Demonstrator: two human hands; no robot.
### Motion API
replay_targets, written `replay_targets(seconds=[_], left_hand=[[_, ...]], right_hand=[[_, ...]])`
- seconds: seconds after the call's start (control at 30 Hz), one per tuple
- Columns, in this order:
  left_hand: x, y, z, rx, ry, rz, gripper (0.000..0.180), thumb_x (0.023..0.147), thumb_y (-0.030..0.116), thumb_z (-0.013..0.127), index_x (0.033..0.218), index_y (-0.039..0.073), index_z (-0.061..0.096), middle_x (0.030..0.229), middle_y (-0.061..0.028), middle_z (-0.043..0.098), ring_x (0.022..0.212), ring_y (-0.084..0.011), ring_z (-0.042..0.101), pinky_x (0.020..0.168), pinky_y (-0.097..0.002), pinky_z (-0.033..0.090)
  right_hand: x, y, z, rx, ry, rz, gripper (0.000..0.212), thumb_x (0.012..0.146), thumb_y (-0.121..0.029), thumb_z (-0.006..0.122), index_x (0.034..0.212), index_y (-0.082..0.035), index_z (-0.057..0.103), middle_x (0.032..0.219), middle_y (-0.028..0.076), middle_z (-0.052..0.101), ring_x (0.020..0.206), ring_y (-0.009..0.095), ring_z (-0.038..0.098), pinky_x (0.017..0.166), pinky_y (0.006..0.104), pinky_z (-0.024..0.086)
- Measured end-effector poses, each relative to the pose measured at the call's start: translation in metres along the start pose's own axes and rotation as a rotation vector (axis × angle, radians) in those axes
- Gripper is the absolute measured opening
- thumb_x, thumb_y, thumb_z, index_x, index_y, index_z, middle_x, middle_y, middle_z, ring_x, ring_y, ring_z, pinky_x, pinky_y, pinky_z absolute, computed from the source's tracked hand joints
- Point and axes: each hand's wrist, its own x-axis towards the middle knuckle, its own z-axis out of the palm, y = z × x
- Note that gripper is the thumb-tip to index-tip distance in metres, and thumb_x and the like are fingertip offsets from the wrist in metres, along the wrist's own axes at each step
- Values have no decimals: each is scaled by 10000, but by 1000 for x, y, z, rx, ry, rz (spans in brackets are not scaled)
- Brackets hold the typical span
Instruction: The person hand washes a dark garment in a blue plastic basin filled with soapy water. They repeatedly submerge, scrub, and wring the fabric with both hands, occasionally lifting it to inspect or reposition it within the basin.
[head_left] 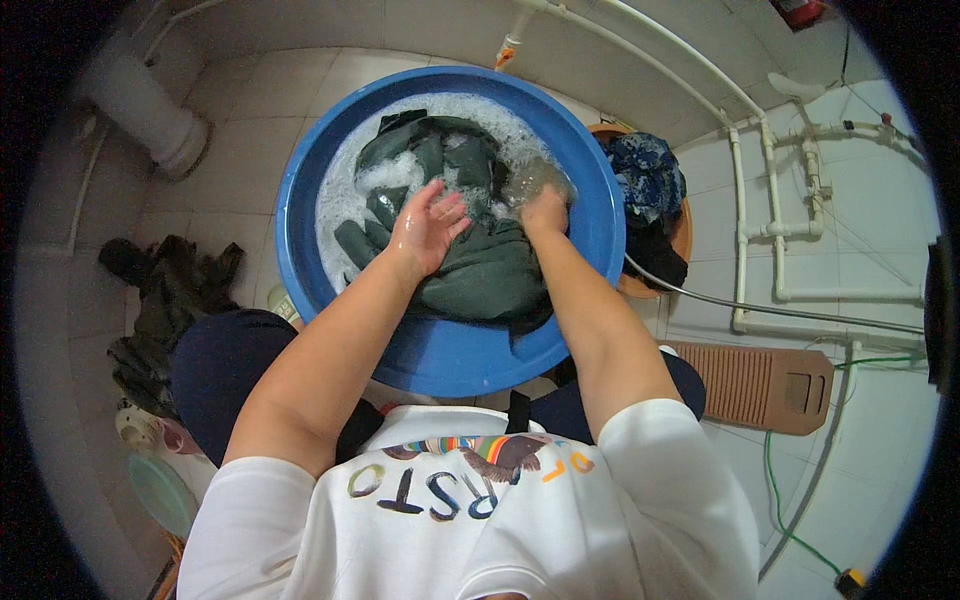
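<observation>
A big round blue basin (289, 205) stands before me, holding cloudy, sudsy water (510, 122). Bunched up in it is a soaked dark green garment (485, 268), partly above the surface. Over the cloth's middle, my left hand (430, 232) is held palm up with its fingers apart and nothing in it. My right hand (546, 212) dips into the water at the basin's right side, beside the garment. Its fingers are under the murky water, so their grip is hidden.
An orange-brown tub (684, 240) with dark and blue patterned clothes (648, 180) sits right of the basin, a hose (720, 298) running past. A brown washboard (745, 385) lies at right. Dark clothes (180, 300) lie on the floor at left. White pipes (740, 210) line the right wall.
</observation>
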Motion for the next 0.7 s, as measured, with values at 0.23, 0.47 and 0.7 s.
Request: replay_targets(seconds=[0.23, 0.47, 0.7], left_hand=[[-2, 11, 1, -19, -48, -83, 530, 818, 431, 485, 1239, 142, 343, 1171, -134, 424, 972, -274, 482, 866, -431, 376], [-5, 18, -13, 100, -245, -81, 365, 807, 417, 514, 972, 93, 547, 886, -89, 601, 777, -191, 575, 698, -336, 466], [-14, 1, 9, -90, 74, -74, 307, 833, 356, 477, 898, 65, 552, 875, -93, 576, 779, -217, 558, 732, -367, 462]], right_hand=[[-65, -79, -36, 673, -145, -651, 425, 606, -127, 647, 979, -46, 459, 912, 123, 551, 841, 299, 551, 754, 352, 435], [-132, -131, -54, 498, -42, -1161, 213, 587, -121, 621, 777, -85, 535, 746, 92, 533, 653, 274, 535, 575, 338, 446], [-76, -102, -18, 315, 83, -760, 150, 697, -209, 538, 628, -77, 550, 699, 127, 546, 632, 315, 540, 548, 394, 449]])
